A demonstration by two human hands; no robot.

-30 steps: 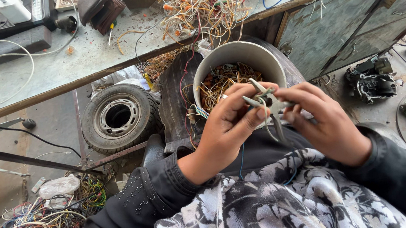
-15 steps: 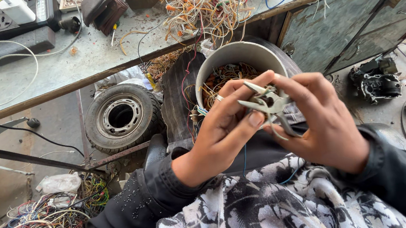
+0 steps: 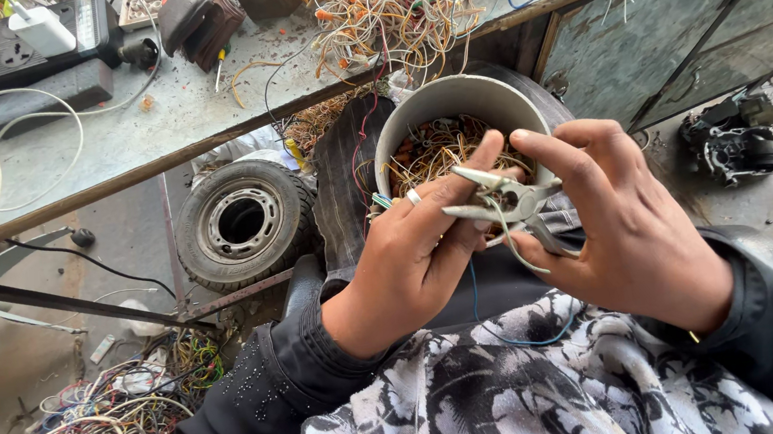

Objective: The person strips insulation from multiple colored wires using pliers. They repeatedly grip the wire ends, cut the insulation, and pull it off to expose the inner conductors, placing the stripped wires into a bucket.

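The metal pliers (image 3: 508, 202) lie crosswise between both hands, nose pointing left, just above the grey bucket (image 3: 452, 110) of wire scraps. The right hand (image 3: 621, 221) grips the handles; the left hand (image 3: 419, 252) pinches a thin wire (image 3: 506, 233) at the nose, beneath the cluttered counter (image 3: 157, 126)

Both arms wear dark, near-black sleeves that end at the wrists, the left sleeve (image 3: 261, 393) dotted with tiny pale specks. The left hand (image 3: 410, 262) and right hand (image 3: 632, 229) are bare, without gloves. A silver ring (image 3: 413, 197) circles one left finger.
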